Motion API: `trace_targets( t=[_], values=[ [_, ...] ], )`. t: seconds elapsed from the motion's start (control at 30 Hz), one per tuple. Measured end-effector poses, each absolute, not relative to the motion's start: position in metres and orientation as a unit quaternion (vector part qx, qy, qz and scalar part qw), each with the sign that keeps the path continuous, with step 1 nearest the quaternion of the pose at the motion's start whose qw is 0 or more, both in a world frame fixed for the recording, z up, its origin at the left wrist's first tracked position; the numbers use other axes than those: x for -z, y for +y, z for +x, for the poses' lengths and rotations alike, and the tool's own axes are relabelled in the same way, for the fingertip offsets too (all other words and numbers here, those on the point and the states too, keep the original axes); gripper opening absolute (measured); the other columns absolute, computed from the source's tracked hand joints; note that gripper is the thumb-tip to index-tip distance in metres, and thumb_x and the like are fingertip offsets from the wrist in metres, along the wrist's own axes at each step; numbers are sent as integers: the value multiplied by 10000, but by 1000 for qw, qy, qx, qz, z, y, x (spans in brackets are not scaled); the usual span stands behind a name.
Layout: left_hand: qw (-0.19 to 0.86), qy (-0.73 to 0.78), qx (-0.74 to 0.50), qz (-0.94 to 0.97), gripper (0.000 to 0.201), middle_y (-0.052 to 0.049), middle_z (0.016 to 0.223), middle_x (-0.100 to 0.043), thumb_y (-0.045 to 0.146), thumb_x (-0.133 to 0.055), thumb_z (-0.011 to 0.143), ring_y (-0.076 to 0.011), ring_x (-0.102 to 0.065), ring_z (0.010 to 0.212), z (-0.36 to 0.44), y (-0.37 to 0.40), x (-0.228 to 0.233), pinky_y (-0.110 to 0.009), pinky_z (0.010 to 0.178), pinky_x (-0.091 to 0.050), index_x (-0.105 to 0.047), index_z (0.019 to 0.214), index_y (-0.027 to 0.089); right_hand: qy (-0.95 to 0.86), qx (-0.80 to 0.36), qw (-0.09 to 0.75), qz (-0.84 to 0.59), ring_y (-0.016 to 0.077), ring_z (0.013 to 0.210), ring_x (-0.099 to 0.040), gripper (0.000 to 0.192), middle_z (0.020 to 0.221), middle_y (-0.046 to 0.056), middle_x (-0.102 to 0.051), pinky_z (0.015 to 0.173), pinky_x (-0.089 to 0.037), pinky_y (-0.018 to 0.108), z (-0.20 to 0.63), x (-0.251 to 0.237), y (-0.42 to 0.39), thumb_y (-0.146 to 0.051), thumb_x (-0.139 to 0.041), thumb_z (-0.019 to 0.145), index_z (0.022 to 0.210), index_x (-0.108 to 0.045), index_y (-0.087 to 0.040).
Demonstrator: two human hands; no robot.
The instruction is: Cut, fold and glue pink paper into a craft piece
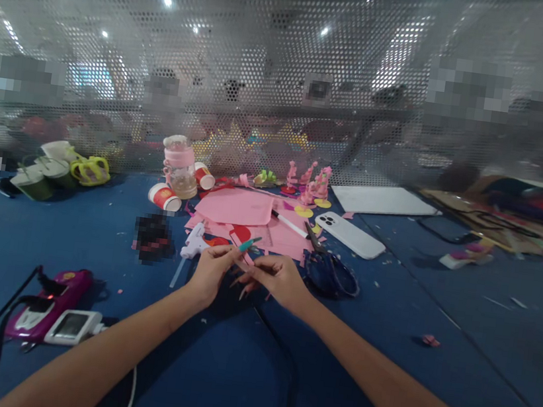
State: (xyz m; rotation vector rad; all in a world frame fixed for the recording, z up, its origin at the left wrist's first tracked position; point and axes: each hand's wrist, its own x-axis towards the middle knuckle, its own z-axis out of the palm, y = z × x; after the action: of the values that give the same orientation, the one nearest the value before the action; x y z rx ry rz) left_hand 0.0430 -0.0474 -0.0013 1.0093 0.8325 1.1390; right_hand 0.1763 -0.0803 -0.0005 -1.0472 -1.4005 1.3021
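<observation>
My left hand and my right hand are close together over the blue table, fingers pinched. A small strip of pink paper is held between them. From the left fingertips a slim teal pointed piece sticks up; I cannot tell what it belongs to. Left of my left hand lies a white glue gun with a clear glue stick at its back. Beyond the hands are stacked pink paper sheets and a white marker. Dark-handled scissors lie right of my right hand.
Pink spiral ornaments stand at the back. A white phone lies right of the paper. Paper cups and a jar stand left. A purple power strip with black cables lies front left. A perforated metal screen borders the table.
</observation>
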Motion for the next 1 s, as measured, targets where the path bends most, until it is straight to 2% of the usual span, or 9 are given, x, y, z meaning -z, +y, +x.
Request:
trace_targets(
  t=[0.1,0.2,0.53,0.67,0.8,0.9,1.0],
  values=[
    [647,364,-508,438,318,50,382,-456,397,-754,465,-32,-346,398,42,-46,3,-186,420,-267,-583,422,132,-577,-514,477,-418,141,489,-629,331,606,34,-665,453,-501,217,176,0,-80,-479,-644,628,612,-619,-149],
    [642,365,-513,437,321,51,392,-451,396,-756,466,-34,-356,412,42,-46,4,-184,430,-272,-585,427,128,-590,-487,487,-422,146,482,-627,348,609,34,-663,414,-484,213,176,-1,-81,-500,-633,628,611,-613,-154],
    [646,364,-480,470,231,23,449,-576,345,-751,492,-57,-465,440,40,-47,0,-185,482,-354,-649,489,138,-643,-444,461,-421,137,447,-610,357,615,47,-660,296,-381,170,180,2,-80,-499,-571,695,619,-613,-152],
    [662,348,-424,510,219,-10,503,-634,361,-726,539,-105,-543,478,38,-46,-1,-220,521,-411,-678,530,147,-688,-369,475,-405,139,464,-609,325,582,33,-657,377,-445,205,184,5,-77,-459,-548,733,623,-652,-172],
    [650,326,-420,543,177,-40,647,-690,336,-724,555,-161,-621,703,38,-46,-1,-249,705,-453,-709,597,166,-697,-281,515,-413,154,499,-616,277,572,32,-668,495,-488,247,190,8,-74,-432,-573,725,623,-683,-198],
    [643,320,-409,562,184,-55,752,-701,322,-738,535,-193,-618,807,40,-48,-2,-270,746,-459,-716,635,169,-683,-242,535,-434,157,485,-604,248,537,25,-658,493,-475,251,192,8,-73,-413,-605,698,589,-683,-205],
    [640,315,-401,575,182,-52,716,-698,318,-739,531,-171,-615,726,41,-50,-4,-261,699,-471,-716,628,166,-657,-276,534,-455,149,425,-572,241,474,15,-628,428,-446,241,192,6,-75,-416,-649,646,556,-672,-194]
  ],
)
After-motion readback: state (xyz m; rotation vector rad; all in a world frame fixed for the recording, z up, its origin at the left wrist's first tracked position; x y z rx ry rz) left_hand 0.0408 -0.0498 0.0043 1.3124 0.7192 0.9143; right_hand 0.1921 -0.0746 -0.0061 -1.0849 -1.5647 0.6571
